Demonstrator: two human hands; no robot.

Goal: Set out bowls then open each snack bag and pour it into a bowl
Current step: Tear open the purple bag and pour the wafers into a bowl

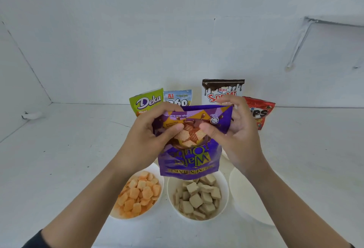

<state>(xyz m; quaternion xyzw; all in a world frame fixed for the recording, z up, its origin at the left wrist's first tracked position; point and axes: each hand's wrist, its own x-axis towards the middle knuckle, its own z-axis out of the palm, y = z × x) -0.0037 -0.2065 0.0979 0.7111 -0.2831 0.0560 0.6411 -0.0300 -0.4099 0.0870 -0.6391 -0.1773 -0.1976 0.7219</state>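
Both hands hold a purple wafer bag (190, 149) upside down above the middle of the counter (59, 159), its long axis running up and down and its printed lettering inverted. The bag's mouth points down at the middle bowl (197, 198), which is full of beige wafer cubes (197, 196). The left hand (151, 135) is clamped on the bag's upper left part, thumb pressing the front. The right hand (234, 131) is clamped on the upper right corner, thumb on the front and fingers behind.

To the left of the middle bowl, near the counter's front edge, sits a bowl of orange snacks (137, 194). To the right stands a white bowl (248, 196), partly hidden by the right forearm.

Along the back edge, against the wall, stand a green bag (145, 100), a blue bag (178, 98), a white bag (222, 90) and a red bag (261, 111).
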